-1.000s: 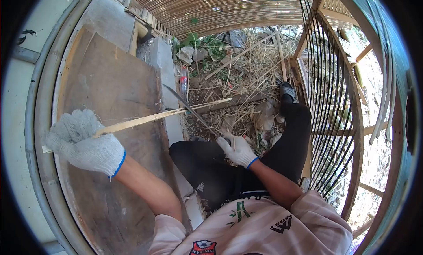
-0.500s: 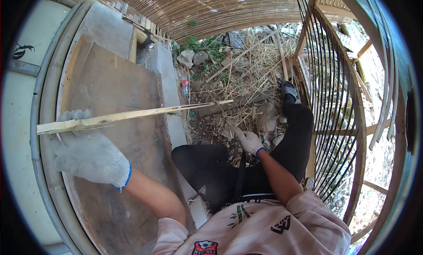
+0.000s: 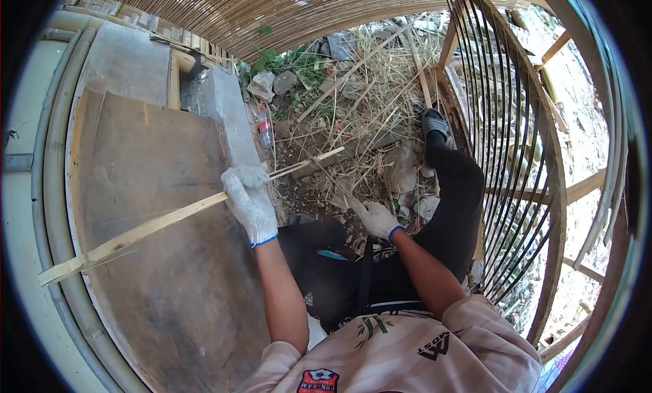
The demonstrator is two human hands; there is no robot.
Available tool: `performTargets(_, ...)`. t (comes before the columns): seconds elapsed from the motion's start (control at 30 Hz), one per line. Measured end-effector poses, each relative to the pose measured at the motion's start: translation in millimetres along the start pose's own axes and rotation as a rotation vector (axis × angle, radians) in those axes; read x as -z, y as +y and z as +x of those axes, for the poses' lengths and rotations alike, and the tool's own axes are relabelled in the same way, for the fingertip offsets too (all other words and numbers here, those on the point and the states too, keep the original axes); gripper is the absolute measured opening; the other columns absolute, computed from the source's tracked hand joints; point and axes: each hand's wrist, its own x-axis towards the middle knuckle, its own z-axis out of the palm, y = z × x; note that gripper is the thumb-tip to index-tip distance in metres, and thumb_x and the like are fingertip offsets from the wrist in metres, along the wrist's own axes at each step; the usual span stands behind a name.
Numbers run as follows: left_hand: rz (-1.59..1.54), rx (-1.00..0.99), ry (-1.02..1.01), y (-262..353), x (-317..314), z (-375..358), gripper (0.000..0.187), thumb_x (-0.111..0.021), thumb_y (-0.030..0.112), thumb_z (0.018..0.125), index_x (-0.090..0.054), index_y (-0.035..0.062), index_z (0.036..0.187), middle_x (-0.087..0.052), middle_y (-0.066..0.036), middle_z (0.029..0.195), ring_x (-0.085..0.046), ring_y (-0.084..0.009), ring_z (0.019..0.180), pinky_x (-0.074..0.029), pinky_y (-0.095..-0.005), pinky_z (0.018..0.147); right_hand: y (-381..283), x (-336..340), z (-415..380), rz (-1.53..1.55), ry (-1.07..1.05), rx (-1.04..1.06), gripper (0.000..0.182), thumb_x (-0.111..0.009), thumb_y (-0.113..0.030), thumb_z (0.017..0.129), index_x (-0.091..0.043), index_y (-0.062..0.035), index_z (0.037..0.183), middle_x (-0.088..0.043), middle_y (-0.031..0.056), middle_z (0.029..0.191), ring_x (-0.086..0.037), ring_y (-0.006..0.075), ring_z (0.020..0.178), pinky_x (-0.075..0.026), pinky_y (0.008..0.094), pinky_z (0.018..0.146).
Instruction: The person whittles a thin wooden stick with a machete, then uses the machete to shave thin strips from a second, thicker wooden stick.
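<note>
Head view: one pale strip [image 3: 156, 228] is held across one brown board [image 3: 183, 305], grasped by the left of two gloved hands.

The left hand [image 3: 250, 206] has its fingers closed around the strip above the board's right edge; one end of the strip reaches out past the board's left edge, over two poles [image 3: 56, 189], and the other points over the straw-strewn ground [image 3: 367, 114]. The right hand [image 3: 379, 220] is near the knees, apart from the strip; whether it grips anything I cannot tell. One bottle [image 3: 265, 127] lies just beyond the board's right edge, and one shoe [image 3: 435, 124] stands near two long sticks [image 3: 418, 65].
</note>
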Motion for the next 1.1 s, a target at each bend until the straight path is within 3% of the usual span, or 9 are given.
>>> performTargets(0.03,0.002,0.005,0.002,-1.3,-3.0,4.3,0.043,-0.056,0.043,0.109,-0.052,0.0103,0.082,-0.054,-0.004,0.075,-0.058,-0.0174,0.075,-0.050,-0.0368,0.084,0.5,-1.1,1.5,0.043,-0.015,-0.012,0.085,-0.041,-0.072,0.101,-0.074,0.0045,0.111,-0.074,0.0249,0.090,-0.073,0.0390,0.096,-0.053,0.0460,0.091)
performTargets(0.1,-0.037,0.047,0.092,-2.2,-14.1,12.0,0.056,-0.050,0.048,0.110,-0.032,0.0167,0.068,-0.028,0.000,0.060,-0.032,-0.0155,0.056,-0.034,-0.0347,0.064,-5.1,0.6,2.0,0.089,-0.028,-0.029,0.083,-0.041,-0.072,0.102,-0.074,0.0040,0.112,-0.075,0.0228,0.088,-0.073,0.0372,0.094,-0.053,0.0452,0.090)
performTargets(0.3,0.063,0.013,0.357,-6.5,-42.7,23.0,0.061,-0.042,0.052,0.112,-0.024,0.0189,0.064,-0.017,0.003,0.057,-0.018,-0.0145,0.052,-0.021,-0.0347,0.055,-34.6,0.6,-23.3,0.049,0.073,0.042,0.075,-0.043,-0.066,0.103,-0.073,0.0026,0.109,-0.074,0.0202,0.084,-0.074,0.0361,0.089,-0.053,0.0445,0.085)
performTargets(0.6,0.119,-0.059,0.296,-15.2,-54.4,18.8,0.059,-0.045,0.055,0.111,-0.029,0.0174,0.069,-0.025,0.003,0.060,-0.025,-0.0139,0.054,-0.024,-0.0340,0.055,-90.7,1.8,-12.8,0.056,0.020,0.319,0.063,-0.051,-0.060,0.103,-0.072,-0.0001,0.108,-0.071,0.0282,0.089,-0.070,0.0471,0.093,-0.052,0.0526,0.084)
performTargets(0.77,0.139,-0.094,0.230,-18.2,-55.6,13.7,0.058,-0.043,0.055,0.112,-0.030,0.0163,0.070,-0.028,0.001,0.061,-0.030,-0.0159,0.056,-0.030,-0.0350,0.056,-19.2,0.8,58.4,-0.090,0.241,0.130,0.063,-0.049,-0.058,0.104,-0.073,0.0000,0.108,-0.073,0.0260,0.090,-0.071,0.0459,0.093,-0.054,0.0508,0.086)
performTargets(0.87,0.167,-0.081,0.301,-20.0,-52.0,11.3,0.058,-0.043,0.054,0.112,-0.031,0.0157,0.070,-0.030,0.000,0.062,-0.032,-0.0169,0.057,-0.031,-0.0355,0.056,-6.5,-7.1,63.7,0.049,0.171,0.156,0.067,-0.049,-0.059,0.104,-0.073,0.0030,0.109,-0.074,0.0253,0.088,-0.073,0.0449,0.091,-0.055,0.0489,0.083)
performTargets(0.93,0.168,-0.082,0.264,-14.3,-56.1,18.3,0.057,-0.043,0.054,0.112,-0.031,0.0162,0.070,-0.029,0.000,0.061,-0.031,-0.0165,0.056,-0.031,-0.0353,0.056,-18.1,-5.5,61.0,0.392,-0.111,-0.093,0.071,-0.049,-0.061,0.103,-0.072,0.0054,0.108,-0.074,0.0238,0.084,-0.074,0.0414,0.087,-0.055,0.0467,0.079)
performTargets(0.97,0.112,-0.053,0.328,-15.3,-61.8,21.2,0.062,-0.043,0.052,0.112,-0.024,0.0194,0.064,-0.018,0.003,0.058,-0.019,-0.0151,0.053,-0.023,-0.0349,0.055,-21.6,-9.6,55.7,0.183,0.076,0.082,0.074,-0.049,-0.064,0.102,-0.072,0.0064,0.102,-0.073,0.0234,0.081,-0.074,0.0386,0.082,-0.054,0.0459,0.076)
performTargets(1.1,0.110,-0.039,0.332,-14.0,-56.7,22.7,0.062,-0.044,0.052,0.112,-0.023,0.0199,0.063,-0.018,0.003,0.058,-0.018,-0.0153,0.052,-0.022,-0.0343,0.054,-42.7,-4.9,24.9,0.086,0.244,0.261,0.070,-0.049,-0.062,0.103,-0.070,0.0039,0.097,-0.070,0.0204,0.075,-0.072,0.0370,0.074,-0.053,0.0456,0.073)
